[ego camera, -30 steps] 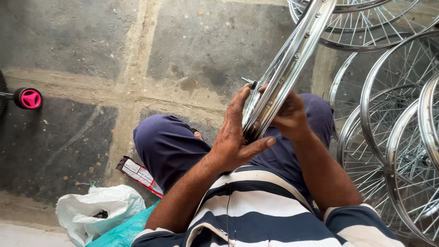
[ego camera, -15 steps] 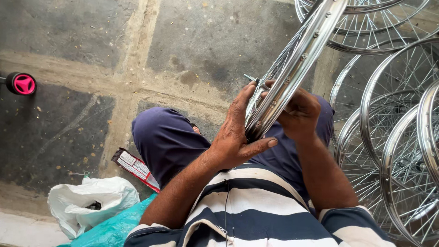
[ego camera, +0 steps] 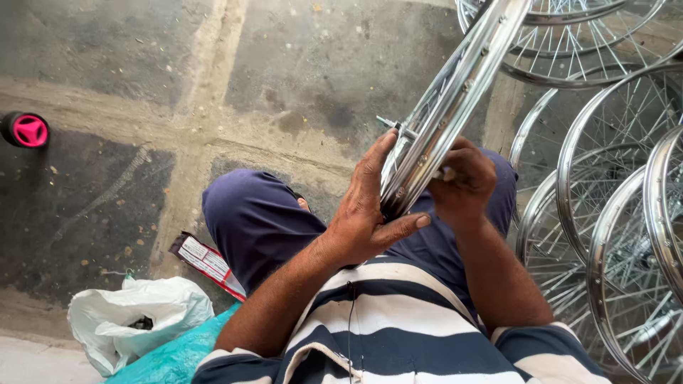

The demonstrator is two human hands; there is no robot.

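Your left hand grips the wheel rim from nine o'clock; your right hand clasps it at three; keep it steady on your lap

Two hands, the left hand and the right hand, are on one shiny wheel rim. At least five more spoked wheels are stacked along the right edge of the floor. There are one white bag, one teal bag, one red and white packet and one pink wheel.
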